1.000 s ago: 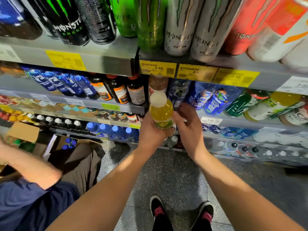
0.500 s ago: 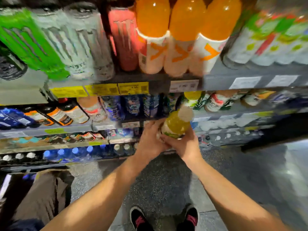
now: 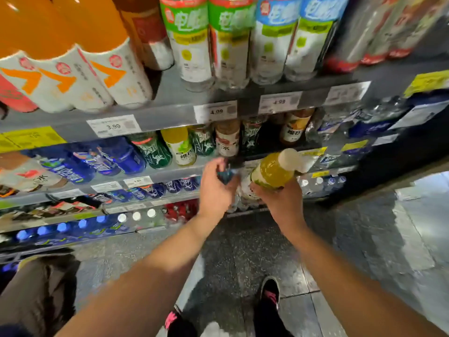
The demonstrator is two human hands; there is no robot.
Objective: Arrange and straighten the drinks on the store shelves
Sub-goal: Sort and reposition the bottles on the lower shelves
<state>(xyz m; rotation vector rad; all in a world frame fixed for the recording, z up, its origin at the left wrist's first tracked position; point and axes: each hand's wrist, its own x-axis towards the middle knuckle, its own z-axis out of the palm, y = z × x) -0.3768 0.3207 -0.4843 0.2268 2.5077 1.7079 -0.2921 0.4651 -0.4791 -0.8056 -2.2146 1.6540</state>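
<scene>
**Yellow drink bottle held at a store shelf**

The yellow drink bottle (image 3: 272, 171) sits just right of the frame's centre. It is clear plastic filled with a cloudy yellow-green liquid, topped by a wide white cap (image 3: 292, 158) that points toward the upper right, so the bottle is tilted well off upright. A green and white label wraps its lower part, partly hidden by fingers.

The right hand (image 3: 279, 198) grasps the bottle from below, fingers curled around the lower body and label, with the forearm running down to the lower right of the frame. The left hand (image 3: 213, 188), just left of the bottle, is closed around a small dark blue object (image 3: 227, 175) that is too blurred to identify; its forearm runs down to the lower left. The two hands are near each other but apart.

Behind them, grey shelves (image 3: 170, 117) span the frame. In the upper left stand orange bottles (image 3: 97, 57) with white labels; in the upper centre stand clear bottles (image 3: 194, 45) with green or blue bands. The middle shelf carries blue bottles (image 3: 116, 156), green ones and a similar yellow bottle (image 3: 179, 147). White price tags (image 3: 114, 126) read 3.99 and 4.99. At the bottom of the frame, black shoes (image 3: 269, 297) with pink accents stand on a speckled dark floor (image 3: 243, 251).
</scene>
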